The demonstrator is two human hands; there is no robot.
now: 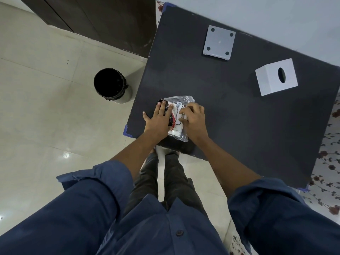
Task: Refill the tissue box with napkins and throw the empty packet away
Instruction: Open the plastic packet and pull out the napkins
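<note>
A clear plastic packet of white napkins (pixel 177 107) with red and black print lies near the front left corner of the black table (pixel 230 115). My left hand (pixel 158 119) presses on its left side, fingers spread over it. My right hand (pixel 194 118) grips the packet's right side with curled fingers. The white cube tissue box (pixel 276 80) with an oval slot stands apart at the right back of the table. Its flat grey base plate (pixel 219 43) with four dark pads lies separately at the back.
A round bin with a black liner (pixel 111 85) stands on the tiled floor just left of the table. A dark wooden door is at the back left. A floral cloth shows beyond the table's right edge.
</note>
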